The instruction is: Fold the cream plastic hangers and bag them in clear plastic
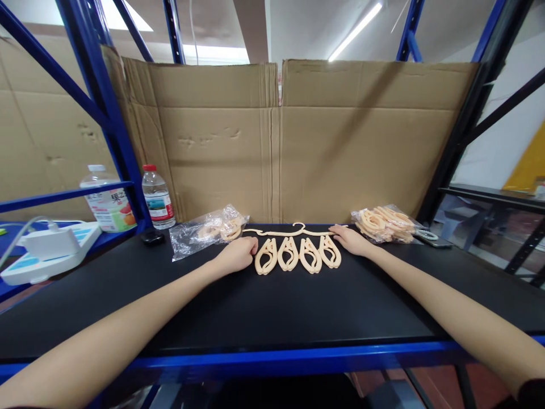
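Note:
An unfolded beige hanger [279, 233] lies across the black tabletop [293, 312], its hook pointing to the back. In front of it, several folded beige hangers [310, 255] lie side by side in a row. My left hand [238, 254] rests at the left end of the row with its fingers curled in; what they hold, if anything, is hidden. My right hand [349, 238] reaches the right end of the unfolded hanger, fingers stretched over it near the rightmost folded one.
Clear plastic bags with beige hangers lie at the back left [208, 227] and back right [383, 223]. A water bottle [157, 199] and a black object [152, 237] stand left. A phone [436, 241] lies far right. Cardboard [221, 147] walls the back.

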`<control>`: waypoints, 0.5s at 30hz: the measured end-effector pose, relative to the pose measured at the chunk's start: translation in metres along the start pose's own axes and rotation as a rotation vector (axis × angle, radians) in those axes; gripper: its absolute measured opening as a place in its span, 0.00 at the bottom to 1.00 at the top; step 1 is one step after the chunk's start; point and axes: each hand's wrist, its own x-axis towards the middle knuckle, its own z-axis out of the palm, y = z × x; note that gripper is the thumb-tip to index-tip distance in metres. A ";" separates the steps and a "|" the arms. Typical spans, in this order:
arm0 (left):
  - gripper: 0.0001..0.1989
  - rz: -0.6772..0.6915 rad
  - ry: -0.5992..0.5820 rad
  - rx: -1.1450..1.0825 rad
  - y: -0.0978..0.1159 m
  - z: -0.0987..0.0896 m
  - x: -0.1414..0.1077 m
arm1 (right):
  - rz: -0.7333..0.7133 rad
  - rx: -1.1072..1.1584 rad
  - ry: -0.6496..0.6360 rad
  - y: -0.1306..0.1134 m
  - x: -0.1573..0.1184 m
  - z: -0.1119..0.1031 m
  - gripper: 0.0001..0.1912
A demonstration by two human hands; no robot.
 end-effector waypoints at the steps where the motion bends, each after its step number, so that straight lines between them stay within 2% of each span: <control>1: 0.12 0.011 -0.035 0.028 -0.001 -0.003 -0.001 | 0.007 0.002 -0.001 0.000 0.000 0.000 0.17; 7: 0.11 0.049 -0.163 0.153 0.001 -0.012 -0.006 | 0.028 0.013 -0.013 -0.002 0.002 -0.001 0.16; 15: 0.11 -0.014 -0.145 0.169 0.002 -0.011 -0.004 | 0.043 0.050 -0.014 -0.012 0.005 -0.008 0.11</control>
